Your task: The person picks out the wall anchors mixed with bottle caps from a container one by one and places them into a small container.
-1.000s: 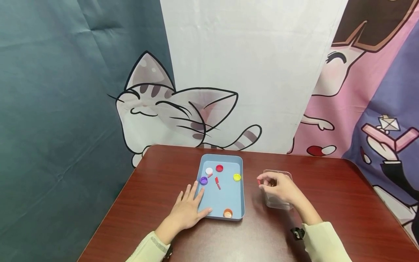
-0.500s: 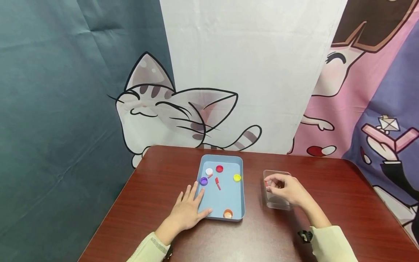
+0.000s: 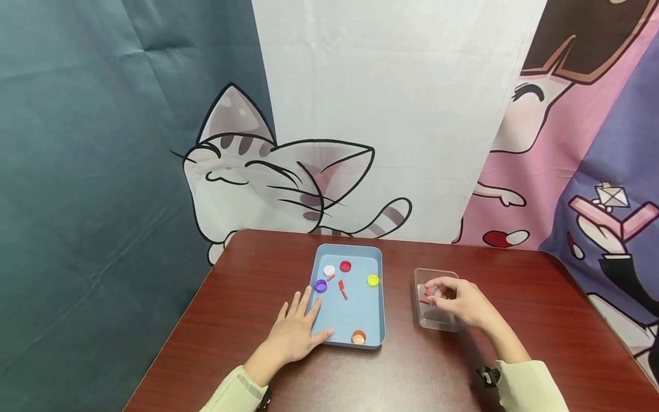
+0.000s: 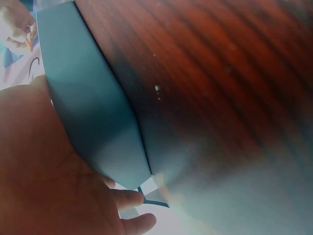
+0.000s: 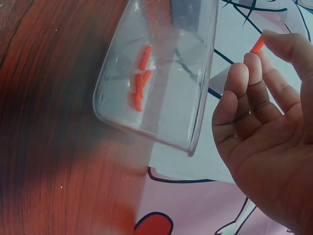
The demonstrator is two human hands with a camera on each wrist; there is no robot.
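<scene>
A stick (image 5: 257,44), likely light and stiff, best taken mid-length, is pinched by the right hand (image 3: 460,302), the left hand (image 3: 293,335) being spread at the tray (image 3: 350,323).

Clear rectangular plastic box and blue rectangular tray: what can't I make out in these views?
Head view: part of the clear rectangular plastic box, behind the right hand.
Right wrist view: the box's far end, cut off by the top edge.
Same view: exact count of short red sticks inside, overlapping and blurred.
Left wrist view: the inside of the blue rectangular tray, hidden by its own wall.
</scene>
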